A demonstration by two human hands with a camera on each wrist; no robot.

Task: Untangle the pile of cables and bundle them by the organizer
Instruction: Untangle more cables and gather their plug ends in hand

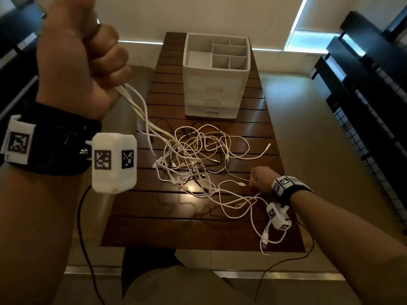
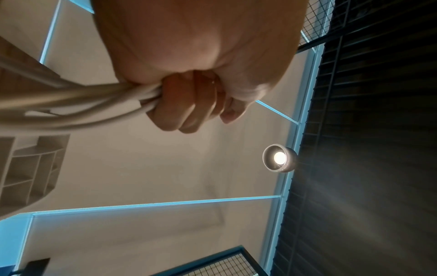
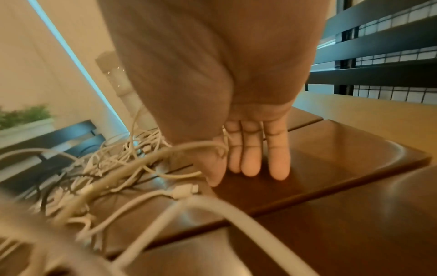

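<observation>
The left hand (image 1: 81, 60) is raised high and clenched round a bunch of white cables (image 1: 136, 102) that trail down into the tangled pile (image 1: 198, 159) on the slatted wooden surface (image 1: 154, 208), in front of the white organizer (image 1: 217, 73). The right hand (image 1: 261, 179) rests low at the pile's near edge; it seems to pinch a thin strand, though the wrist view shows straight fingers (image 3: 250, 155) — I cannot tell. The cords look light, limp and snag-prone, so a hold near a plug end (image 1: 267, 148) — not mid-loop — should draw one free most cleanly
</observation>
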